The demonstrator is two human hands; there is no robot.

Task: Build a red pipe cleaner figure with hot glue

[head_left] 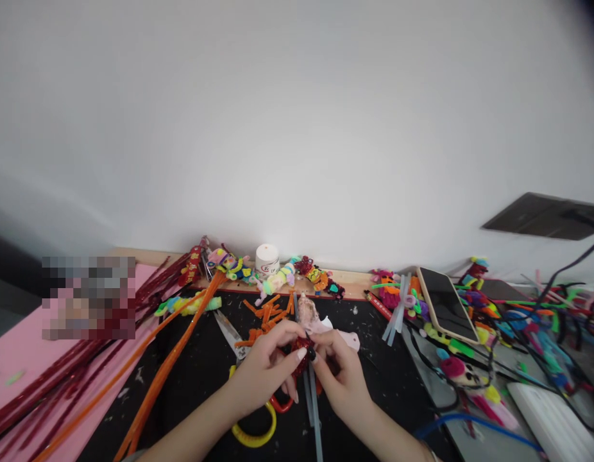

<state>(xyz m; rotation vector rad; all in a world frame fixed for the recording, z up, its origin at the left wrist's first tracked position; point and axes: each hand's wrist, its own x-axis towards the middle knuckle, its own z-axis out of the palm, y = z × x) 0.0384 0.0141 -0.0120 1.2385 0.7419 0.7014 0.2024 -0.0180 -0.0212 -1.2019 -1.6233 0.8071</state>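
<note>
Over the black mat (181,410), my left hand (265,369) and my right hand (342,372) meet, both with fingers pinched on a small dark red, glittery piece (301,360) with a black part at its right side. My fingers hide much of it. Below the hands lie long greyish strips (315,410). Scissors (253,439) with yellow and red handles sit under my left forearm, their blades pointing up and left. Just beyond my fingers are short orange pipe cleaner pieces (268,314) and a pale pink glittery item (307,311).
Long orange pipe cleaners (169,366) and dark red ones (61,385) spread leftward across pink board (18,359). A white paper cup (267,260) and colourful fuzzy figures (317,276) stand along the wall. Rightward are a phone (448,305), a white device (554,417) and tangled coloured pieces.
</note>
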